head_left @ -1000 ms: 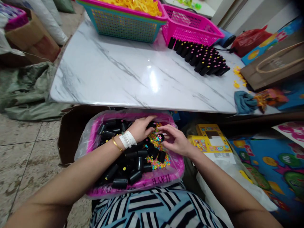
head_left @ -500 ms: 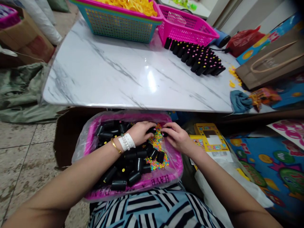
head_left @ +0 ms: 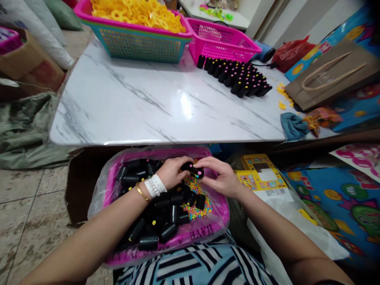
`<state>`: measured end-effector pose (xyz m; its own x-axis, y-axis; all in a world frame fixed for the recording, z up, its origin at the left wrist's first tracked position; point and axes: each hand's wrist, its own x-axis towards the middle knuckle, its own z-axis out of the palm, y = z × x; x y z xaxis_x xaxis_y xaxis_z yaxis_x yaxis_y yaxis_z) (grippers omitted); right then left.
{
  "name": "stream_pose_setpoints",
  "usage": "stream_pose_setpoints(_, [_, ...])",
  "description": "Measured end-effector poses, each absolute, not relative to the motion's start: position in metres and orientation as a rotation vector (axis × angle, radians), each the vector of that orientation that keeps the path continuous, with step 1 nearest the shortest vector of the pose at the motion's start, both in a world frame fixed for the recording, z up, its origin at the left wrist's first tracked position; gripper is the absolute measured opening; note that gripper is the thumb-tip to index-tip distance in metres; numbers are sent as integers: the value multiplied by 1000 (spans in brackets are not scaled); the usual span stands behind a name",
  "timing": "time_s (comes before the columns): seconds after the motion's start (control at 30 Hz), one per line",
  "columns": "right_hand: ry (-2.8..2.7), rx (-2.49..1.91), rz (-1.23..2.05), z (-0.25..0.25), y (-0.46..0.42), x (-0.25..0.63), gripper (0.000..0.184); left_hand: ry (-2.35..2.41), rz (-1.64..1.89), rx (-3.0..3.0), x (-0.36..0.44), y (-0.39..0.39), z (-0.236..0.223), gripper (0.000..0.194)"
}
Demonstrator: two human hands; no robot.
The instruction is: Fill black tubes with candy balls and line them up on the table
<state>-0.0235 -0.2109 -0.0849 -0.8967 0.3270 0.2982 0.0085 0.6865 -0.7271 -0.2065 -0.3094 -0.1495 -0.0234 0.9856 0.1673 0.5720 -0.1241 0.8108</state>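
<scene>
**Two black cylinders pinched over the pink tray**

Your right hand (head_left: 221,178) has its thumb and forefinger pinching a second black cylinder (head_left: 199,174), its end facing you with a pink bead and a few other coloured ones showing. Your left hand (head_left: 170,174) has its fingers closed around the first black cylinder (head_left: 186,166), which also shows a pink bead. The pair sit close together above the far half of the pink tray (head_left: 221,221); whether they touch, you cannot tell from here.

Beneath your hands, loose cylinders (head_left: 148,242) lie jumbled over the left and middle of the tray, while small coloured beads (head_left: 198,213) cover part of its right side. Clear plastic lines the tray.

Beyond the tray stands the marble-patterned worktop (head_left: 118,114). On it, farther from the tray and to its right, a block of upright cylinders (head_left: 237,77) stands in front of a pink basket (head_left: 219,39). Straight beyond the tray, a teal basket (head_left: 142,45) carries yellow pieces (head_left: 136,16). Right of the tray lies a yellow printed box (head_left: 261,174).
</scene>
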Motion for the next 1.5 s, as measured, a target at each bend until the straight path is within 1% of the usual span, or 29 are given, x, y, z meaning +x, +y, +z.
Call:
stream_pose_setpoints(0.1, [-2412,-271,815,-58,-200,-29,33,1640,1057,1682,-207,-309,-147,40])
stream_pose_setpoints(0.17, [-2352,-359,643,-43,-185,-35,33,1634,1059,1661,-208,-309,-147,42])
stream_pose_setpoints(0.23, [-2311,-471,546,-36,-162,-45,31,1629,1056,1631,-209,-308,-147,44])
stream_pose_setpoints(0.33, [-2309,-658,564,-35,-125,-61,28,1617,1071,1542,-210,-307,-148,46])
stream_pose_setpoints(0.4, [-2294,-764,607,-37,-112,-66,33,1604,1092,1450,-210,-307,-149,49])
stream_pose_setpoints(0.5, [-2192,-773,555,-40,-123,-57,43,1535,1173,1303,-208,-308,-151,51])
stream_pose_setpoints(0.57, [-2102,-754,524,-46,-149,-45,37,1435,1257,1216,-206,-308,-152,48])
stream_pose_setpoints(0.63, [-2117,-781,677,-58,-182,-32,31,1323,1328,1142,-205,-308,-152,44])
stream_pose_setpoints(0.77, [-2233,-770,1351,-100,-230,-27,43,1262,1356,1132,-203,-307,-151,37])
stream_pose_setpoints(0.8, [-2204,-756,1454,-109,-234,-28,42,1322,1336,1192,-203,-307,-150,35])
stream_pose_setpoints(0.87, [-2182,-740,1468,-121,-231,-32,35,1550,1226,1385,-204,-308,-149,32])
stream_pose_setpoints(0.9, [-2245,-722,1385,-124,-226,-33,33,1672,1125,1504,-204,-308,-149,30])
stream_pose_setpoints(0.97, [-2519,-618,1085,-125,-213,-33,32,1811,838,1763,-204,-310,-148,29])
stream_pose_setpoints(1.07, [-3009,-392,477,-126,-203,-31,30,1752,414,2109,-203,-313,-145,33])
stream_pose_setpoints(1.13, [-3212,-311,133,-132,-207,-33,25,1739,237,2220,-203,-316,-143,38])
stream_pose_setpoints(1.2, [-3319,-253,-47,-139,-217,-37,22,1764,133,2248,-204,-319,-141,41])
stream_pose_setpoints(1.23, [-3352,-226,-58,-142,-222,-39,21,1766,94,2250,-204,-320,-140,41])
stream_pose_setpoints(1.3, [-3389,-196,65,-145,-228,-41,18,1739,48,2252,-207,-322,-138,36])
stream_pose_setpoints(1.37, [-3336,-236,310,-141,-225,-38,16,1705,47,2244,-210,-324,-137,29])
stream_pose_setpoints(1.5, [-2937,-448,784,-122,-210,-22,31,1671,133,2192,-214,-324,-139,20])
